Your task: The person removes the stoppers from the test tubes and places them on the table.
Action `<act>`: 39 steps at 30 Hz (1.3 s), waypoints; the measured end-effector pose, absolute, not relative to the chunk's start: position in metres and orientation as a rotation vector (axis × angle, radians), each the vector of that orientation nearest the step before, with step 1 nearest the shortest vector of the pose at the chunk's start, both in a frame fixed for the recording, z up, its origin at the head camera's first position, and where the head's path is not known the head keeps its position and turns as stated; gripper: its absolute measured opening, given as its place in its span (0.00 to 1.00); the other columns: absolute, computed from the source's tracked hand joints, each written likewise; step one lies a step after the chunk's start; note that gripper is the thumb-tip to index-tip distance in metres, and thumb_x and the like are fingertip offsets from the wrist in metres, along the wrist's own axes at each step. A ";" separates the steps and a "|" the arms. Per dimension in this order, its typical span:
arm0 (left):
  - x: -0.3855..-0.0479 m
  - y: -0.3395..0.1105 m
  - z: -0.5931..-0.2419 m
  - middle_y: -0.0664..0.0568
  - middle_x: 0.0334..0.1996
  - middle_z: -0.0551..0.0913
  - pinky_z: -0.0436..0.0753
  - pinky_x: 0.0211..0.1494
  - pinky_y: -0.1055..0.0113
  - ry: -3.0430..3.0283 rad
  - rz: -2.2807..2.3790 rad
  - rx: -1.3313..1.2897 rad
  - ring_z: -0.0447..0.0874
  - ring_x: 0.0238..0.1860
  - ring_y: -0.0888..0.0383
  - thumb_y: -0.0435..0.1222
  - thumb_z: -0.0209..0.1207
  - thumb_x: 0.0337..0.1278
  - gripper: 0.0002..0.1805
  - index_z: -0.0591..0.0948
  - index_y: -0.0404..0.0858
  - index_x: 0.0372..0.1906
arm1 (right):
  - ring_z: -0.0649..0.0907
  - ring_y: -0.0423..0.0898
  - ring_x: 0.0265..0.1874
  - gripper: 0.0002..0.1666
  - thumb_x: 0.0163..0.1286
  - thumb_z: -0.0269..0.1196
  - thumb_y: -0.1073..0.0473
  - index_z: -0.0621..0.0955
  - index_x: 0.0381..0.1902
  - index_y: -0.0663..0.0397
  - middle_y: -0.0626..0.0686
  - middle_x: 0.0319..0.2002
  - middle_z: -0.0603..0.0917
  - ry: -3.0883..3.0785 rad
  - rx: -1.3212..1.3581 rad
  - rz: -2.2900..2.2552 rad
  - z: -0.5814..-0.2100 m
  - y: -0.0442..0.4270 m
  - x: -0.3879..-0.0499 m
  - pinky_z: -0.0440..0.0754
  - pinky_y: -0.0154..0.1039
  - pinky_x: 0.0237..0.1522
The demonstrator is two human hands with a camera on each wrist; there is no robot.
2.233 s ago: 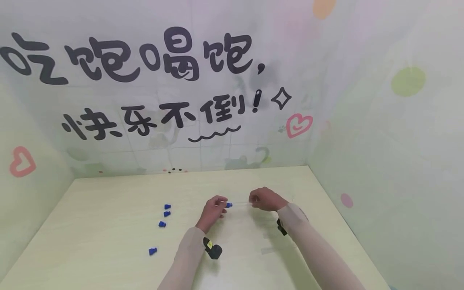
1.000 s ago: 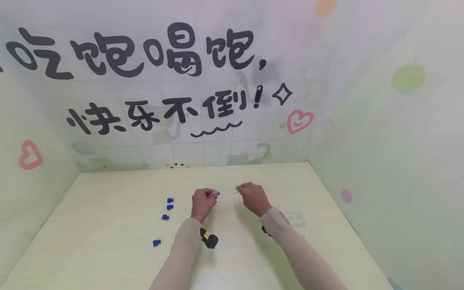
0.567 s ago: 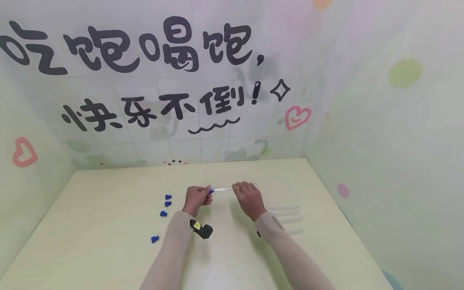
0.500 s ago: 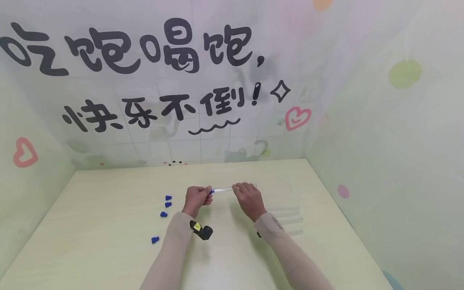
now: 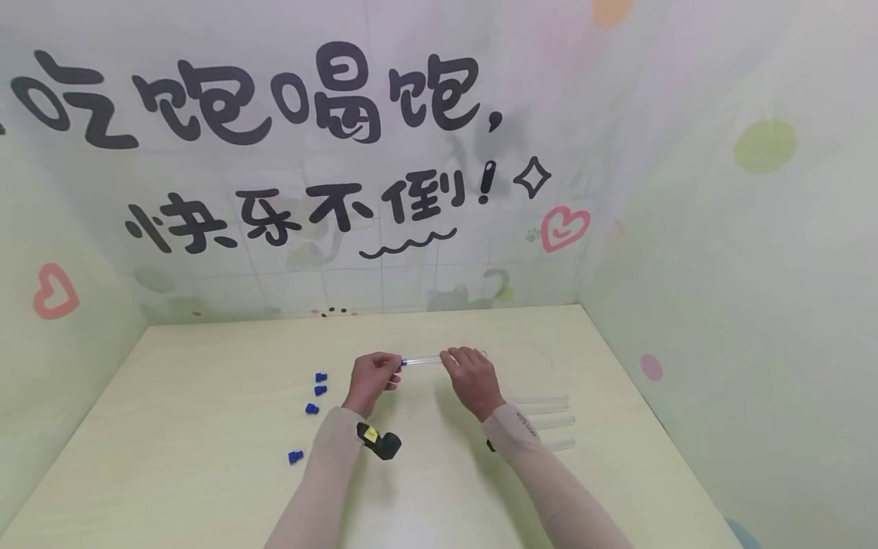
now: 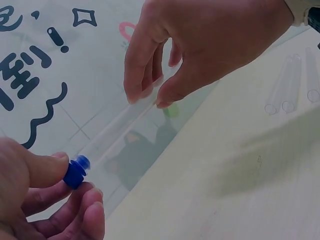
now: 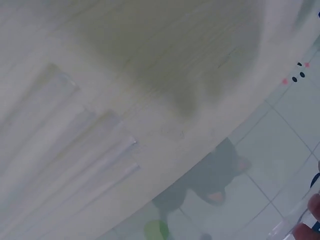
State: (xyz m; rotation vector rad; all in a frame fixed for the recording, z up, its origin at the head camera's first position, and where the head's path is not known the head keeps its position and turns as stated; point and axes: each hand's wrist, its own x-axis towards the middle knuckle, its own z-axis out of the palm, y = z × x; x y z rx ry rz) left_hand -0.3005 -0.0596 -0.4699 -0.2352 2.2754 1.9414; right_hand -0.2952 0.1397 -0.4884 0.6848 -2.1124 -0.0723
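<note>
In the head view my left hand [image 5: 371, 381] pinches a blue stopper [image 6: 76, 172] between thumb and fingers. A clear test tube [image 5: 423, 360], raised above the table, lies sideways between the two hands. My right hand [image 5: 473, 383] holds the tube between thumb and fingertips. The left wrist view has the stopper's narrow end at the tube's mouth; how deep it sits I cannot tell. In the right wrist view only fingertips [image 7: 306, 232] and part of the tube appear at the lower right corner.
Several blue stoppers [image 5: 312, 409] lie on the left of the pale wooden table [image 5: 171, 427]. More clear test tubes [image 5: 549, 422] rest on the right, partly behind the right sleeve [image 5: 528, 450]. Printed wall panels [image 5: 411, 282] border the table at the back and sides.
Both hands have shifted left and slightly away from me. My left hand has turned, with its thumb now on the stopper. Between half a second ago and now, they hardly move.
</note>
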 end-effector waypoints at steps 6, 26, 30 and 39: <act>-0.298 -0.063 -0.471 0.41 0.40 0.83 0.82 0.36 0.70 2.322 1.929 -0.202 0.80 0.32 0.59 0.33 0.59 0.61 0.13 0.81 0.32 0.49 | 0.86 0.45 0.34 0.12 0.54 0.66 0.69 0.84 0.37 0.54 0.50 0.35 0.87 -2.176 0.727 -0.096 -0.484 0.139 -0.296 0.85 0.40 0.37; -0.294 -0.070 -0.483 0.45 0.41 0.86 0.82 0.40 0.64 2.681 1.709 -0.029 0.83 0.38 0.55 0.30 0.63 0.54 0.12 0.83 0.35 0.45 | 0.86 0.44 0.34 0.13 0.59 0.64 0.68 0.82 0.42 0.54 0.50 0.38 0.87 -2.480 0.967 -0.163 -0.472 0.151 -0.302 0.83 0.36 0.29; -0.298 -0.078 -0.488 0.45 0.41 0.86 0.82 0.43 0.62 2.726 1.665 -0.024 0.83 0.40 0.53 0.31 0.63 0.55 0.11 0.83 0.35 0.44 | 0.86 0.44 0.33 0.13 0.58 0.64 0.69 0.82 0.42 0.53 0.50 0.37 0.87 -2.485 0.921 -0.148 -0.480 0.159 -0.304 0.82 0.35 0.26; -0.313 -0.105 -0.485 0.40 0.41 0.86 0.83 0.46 0.57 2.881 1.611 -0.097 0.84 0.43 0.48 0.32 0.62 0.57 0.11 0.83 0.32 0.45 | 0.86 0.45 0.32 0.11 0.58 0.67 0.68 0.83 0.40 0.54 0.50 0.37 0.87 -2.526 0.809 -0.016 -0.482 0.185 -0.311 0.82 0.36 0.24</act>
